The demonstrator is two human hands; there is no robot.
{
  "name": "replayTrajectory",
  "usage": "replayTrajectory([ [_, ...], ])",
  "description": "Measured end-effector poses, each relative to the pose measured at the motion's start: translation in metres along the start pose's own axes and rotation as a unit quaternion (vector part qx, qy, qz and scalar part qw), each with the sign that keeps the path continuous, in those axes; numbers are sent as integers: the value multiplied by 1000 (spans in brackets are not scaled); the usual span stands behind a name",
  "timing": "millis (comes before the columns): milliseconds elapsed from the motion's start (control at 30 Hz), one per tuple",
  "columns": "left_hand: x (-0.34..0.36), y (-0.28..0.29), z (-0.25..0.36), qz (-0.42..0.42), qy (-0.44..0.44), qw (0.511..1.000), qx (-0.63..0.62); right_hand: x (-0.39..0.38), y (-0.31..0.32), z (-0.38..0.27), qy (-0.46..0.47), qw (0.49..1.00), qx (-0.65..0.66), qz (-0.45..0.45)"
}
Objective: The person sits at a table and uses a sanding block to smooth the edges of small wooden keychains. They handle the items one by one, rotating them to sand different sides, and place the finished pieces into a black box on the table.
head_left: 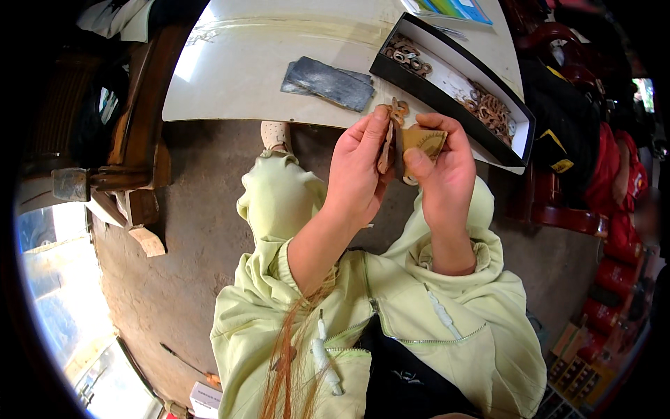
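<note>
In front of my knees, at the table's near edge, both hands are raised close together. My left hand (359, 167) is closed, pinching a flat brown cut-out piece (386, 155) between thumb and fingers. A small brown part with a rounded, ring-like end (398, 109) shows just above the fingertips; whether it belongs to the same piece I cannot tell. My right hand (449, 167) grips a folded sheet of sandpaper (427, 142), its tan printed back showing, with the thumb pressed on it. The sandpaper is right beside the brown piece; contact between them is hidden.
Two dark grey, dusty rectangular sheets (328, 82) overlap on the white table (244, 77). A long black box (447, 115), white inside, holds several small brown ring-shaped pieces (492, 115). Behind it lies a colourful booklet (453, 10). A wooden bench (139, 140) stands left.
</note>
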State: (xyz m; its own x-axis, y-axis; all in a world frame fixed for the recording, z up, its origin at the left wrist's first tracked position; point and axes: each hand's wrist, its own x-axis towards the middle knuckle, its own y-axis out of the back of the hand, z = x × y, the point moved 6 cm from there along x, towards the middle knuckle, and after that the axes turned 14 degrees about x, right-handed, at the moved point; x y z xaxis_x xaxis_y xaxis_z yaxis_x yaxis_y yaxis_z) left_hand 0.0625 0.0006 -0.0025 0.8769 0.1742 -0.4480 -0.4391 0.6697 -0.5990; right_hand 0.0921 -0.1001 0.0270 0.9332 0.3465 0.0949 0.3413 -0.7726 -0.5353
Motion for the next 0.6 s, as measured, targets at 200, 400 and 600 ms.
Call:
replayTrajectory([
  [200,1,2,-1,-72,-27,997,-31,-6,-4,-10,69,995,-67,-4],
  [400,-1,-4,0,-61,-13,998,-15,-11,-8,-19,206,965,-134,-92],
  [600,-5,-9,4,-69,-14,996,-49,-8,-7,-9,133,982,-126,-35],
])
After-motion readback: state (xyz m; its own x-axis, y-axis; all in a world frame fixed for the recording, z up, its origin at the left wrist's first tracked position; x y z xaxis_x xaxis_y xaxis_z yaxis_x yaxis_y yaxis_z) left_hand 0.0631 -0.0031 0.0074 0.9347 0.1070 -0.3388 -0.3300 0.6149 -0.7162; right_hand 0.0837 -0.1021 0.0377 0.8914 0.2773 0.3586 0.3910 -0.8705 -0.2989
